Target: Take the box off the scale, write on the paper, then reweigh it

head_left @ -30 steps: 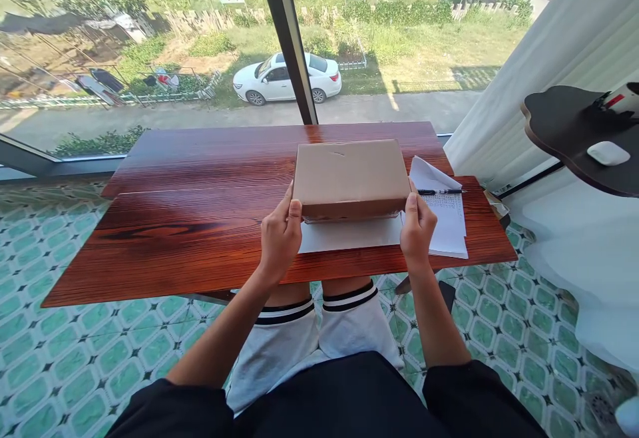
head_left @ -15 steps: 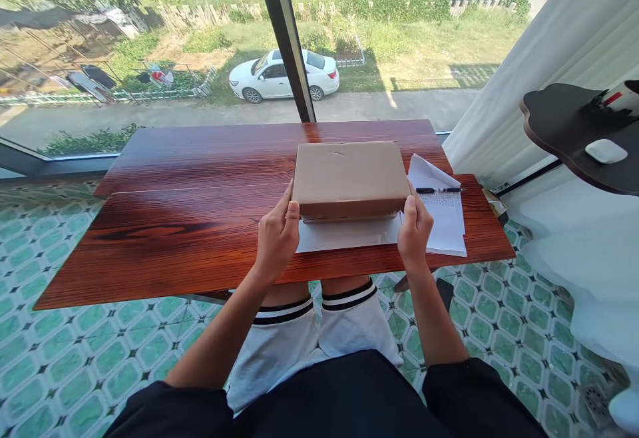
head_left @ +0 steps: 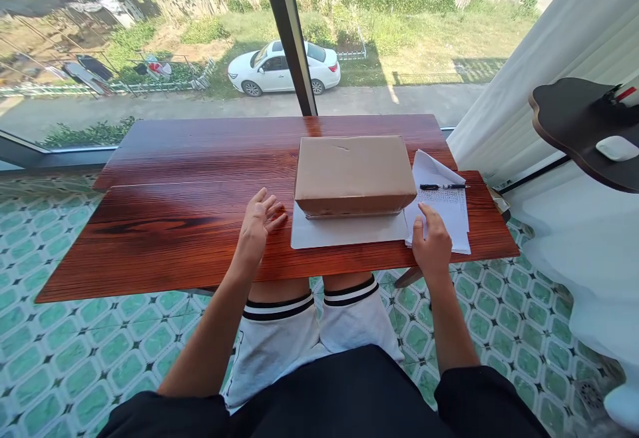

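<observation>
A brown cardboard box (head_left: 355,170) rests near the middle of the wooden table, on top of a white sheet (head_left: 349,231) whose front part shows. My left hand (head_left: 260,221) is to the left of the box, apart from it, with its fingers spread and nothing in them. To the right of the box, my right hand (head_left: 432,239) is over the handwritten papers (head_left: 452,221). Its fingers are apart, slightly bent, and hold nothing. A black pen (head_left: 442,187) lies across the papers, beyond my right hand.
The dark red wooden table (head_left: 164,245) stands against a large window with a dark frame post (head_left: 289,32). At the right is a small dark shelf (head_left: 574,118) bearing a white rounded object (head_left: 618,148). White curtains (head_left: 539,58) hang behind it.
Both hands have let go of the box and moved apart, the left one to the left and the right one to the right over the papers. The box stays on the table.
</observation>
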